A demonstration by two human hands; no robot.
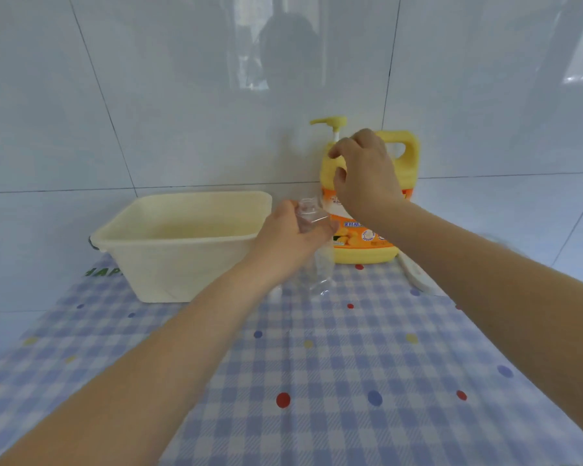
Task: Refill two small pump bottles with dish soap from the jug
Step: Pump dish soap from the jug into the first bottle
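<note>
A yellow dish soap jug [367, 245] with an orange label stands against the tiled wall, its yellow pump [330, 122] raised and pointing left. My right hand [367, 169] is at the jug's neck, fingers curled round the collar just below the pump. My left hand [283, 237] grips a small clear bottle [321, 269] near its top and holds it upright just in front of the jug's left side. The bottle's neck is open, with no pump on it, and the bottle looks empty. Its base is at the tablecloth; contact is unclear.
A cream plastic tub [182, 230] sits to the left of the bottle, at the back of the blue checked tablecloth [317, 381]. A white elongated object [414, 274] lies on the cloth to the right of the jug. The wall stands directly behind.
</note>
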